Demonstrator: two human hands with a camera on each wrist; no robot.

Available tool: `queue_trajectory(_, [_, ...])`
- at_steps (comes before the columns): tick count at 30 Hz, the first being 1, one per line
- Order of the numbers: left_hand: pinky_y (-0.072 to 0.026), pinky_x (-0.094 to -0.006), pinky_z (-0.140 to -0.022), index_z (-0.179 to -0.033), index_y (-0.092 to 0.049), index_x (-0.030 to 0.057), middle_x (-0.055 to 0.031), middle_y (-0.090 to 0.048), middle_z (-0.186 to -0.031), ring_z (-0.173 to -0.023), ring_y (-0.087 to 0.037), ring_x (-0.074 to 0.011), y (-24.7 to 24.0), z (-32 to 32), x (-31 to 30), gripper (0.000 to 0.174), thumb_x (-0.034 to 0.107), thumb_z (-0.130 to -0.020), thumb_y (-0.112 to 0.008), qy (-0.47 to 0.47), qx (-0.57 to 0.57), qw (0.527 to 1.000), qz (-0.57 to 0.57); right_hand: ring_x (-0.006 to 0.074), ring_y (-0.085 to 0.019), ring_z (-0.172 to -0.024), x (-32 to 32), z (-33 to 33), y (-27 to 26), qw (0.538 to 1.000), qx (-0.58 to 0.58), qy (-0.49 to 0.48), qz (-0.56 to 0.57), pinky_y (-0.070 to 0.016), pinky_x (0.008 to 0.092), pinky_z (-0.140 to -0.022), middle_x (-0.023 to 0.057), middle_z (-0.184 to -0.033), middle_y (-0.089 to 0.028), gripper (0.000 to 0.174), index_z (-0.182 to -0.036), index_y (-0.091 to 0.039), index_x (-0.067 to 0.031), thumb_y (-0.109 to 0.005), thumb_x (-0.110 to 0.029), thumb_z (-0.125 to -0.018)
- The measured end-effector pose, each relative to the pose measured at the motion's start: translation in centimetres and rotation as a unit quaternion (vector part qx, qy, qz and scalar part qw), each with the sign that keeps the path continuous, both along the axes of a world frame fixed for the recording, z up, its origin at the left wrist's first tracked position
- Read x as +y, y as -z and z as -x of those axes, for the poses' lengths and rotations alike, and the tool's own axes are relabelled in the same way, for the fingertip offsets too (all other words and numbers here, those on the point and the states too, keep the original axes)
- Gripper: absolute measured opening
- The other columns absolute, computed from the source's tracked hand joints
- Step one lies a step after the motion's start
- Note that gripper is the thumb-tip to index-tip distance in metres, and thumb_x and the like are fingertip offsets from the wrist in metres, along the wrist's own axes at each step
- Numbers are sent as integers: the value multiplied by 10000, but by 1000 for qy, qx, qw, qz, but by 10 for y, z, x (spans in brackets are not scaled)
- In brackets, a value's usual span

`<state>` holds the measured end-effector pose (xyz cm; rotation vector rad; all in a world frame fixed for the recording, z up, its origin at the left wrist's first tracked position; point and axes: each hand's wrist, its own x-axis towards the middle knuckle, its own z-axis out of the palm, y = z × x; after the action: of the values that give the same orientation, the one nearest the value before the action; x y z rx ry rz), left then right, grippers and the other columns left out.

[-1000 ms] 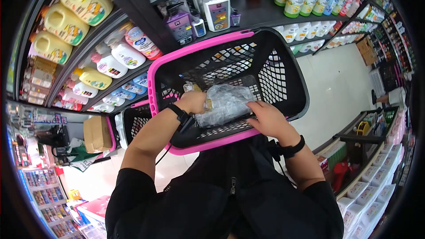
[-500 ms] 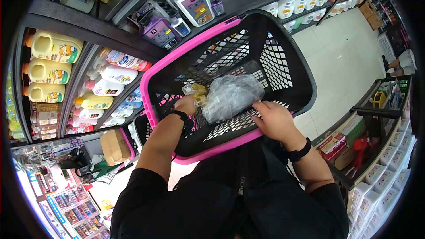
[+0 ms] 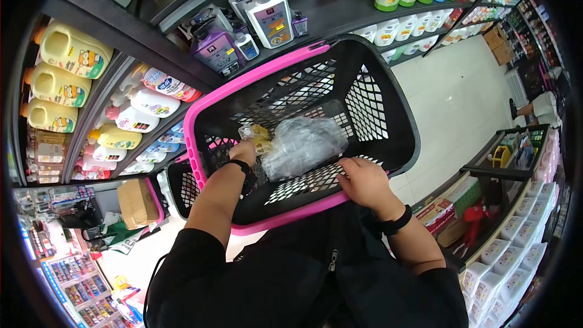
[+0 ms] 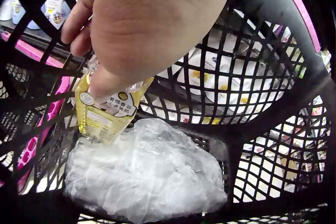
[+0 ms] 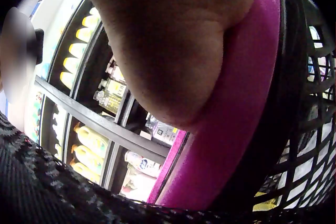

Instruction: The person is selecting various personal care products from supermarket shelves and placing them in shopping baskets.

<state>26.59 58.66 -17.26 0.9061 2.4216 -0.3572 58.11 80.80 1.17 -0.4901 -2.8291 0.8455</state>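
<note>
A black mesh shopping basket (image 3: 405,94) with a pink rim (image 5: 239,103) is right in front of my body. In it lies a crumpled clear plastic bag (image 3: 306,146) with pale contents. Left of the bag, a yellow-labelled clear package (image 4: 100,121) leans against it in the left wrist view. My left hand (image 3: 243,153) reaches down inside and grips the top of this package, thumb over its front and fingers behind. My right hand (image 3: 366,185) grips the near rim of the basket, its fingers over the edge; in the right wrist view the palm lies against the pink band.
Dark shelves (image 3: 297,39) with shampoo and detergent bottles (image 3: 73,51) run beyond and to the left. A second basket (image 3: 182,185) stands at left beside a cardboard box (image 3: 139,203). White tubs (image 3: 507,258) are stacked at right, below a low rack (image 3: 507,164).
My left hand has shifted left with the package's top. My right hand has drawn back from beside the plastic bag and curled over the near rim. The head view has swung a little.
</note>
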Motion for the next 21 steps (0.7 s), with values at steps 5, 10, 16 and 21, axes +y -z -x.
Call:
queue_trajectory(5, [-559,-436,-879,-1275,-559,18,-216,-653,-1210,-1061,-679,-362,-5,0,1,393,97,-894,-501,-12,19,1000,1,332,-657,-811,-2,2,-1,1000,-7,1,-3,-535,441,-700,114,-862,-658,256,-1001,-631,-76,-722,-214,-806])
queue_trajectory(10, [-562,-435,-855,-1253,-569,64,-193,-660,-1168,-1043,-682,-340,14,2,-8,365,136,-903,-494,26,52,998,-17,340,-660,-826,-2,2,2,1000,-11,-7,-9,-536,452,-708,121,-877,-667,261,-1016,-637,-73,-712,-219,-814])
queue_trajectory(16, [-565,-455,-803,-1177,-597,82,-138,-680,-1115,-1001,-683,-325,19,-5,-15,306,200,-933,-456,47,97,990,-96,351,-663,-856,-3,2,1,1000,-23,-4,-19,-541,459,-719,138,-909,-676,253,-1019,-640,-82,-691,-239,-827])
queue_trajectory(21, [-555,-468,-703,-1083,-616,99,-139,-706,-1004,-903,-691,-318,58,2,-25,259,239,-899,-499,87,128,979,-136,374,-657,-842,-2,-2,6,1000,-5,-15,-12,-533,484,-724,152,-892,-670,258,-1019,-641,-83,-675,-274,-849])
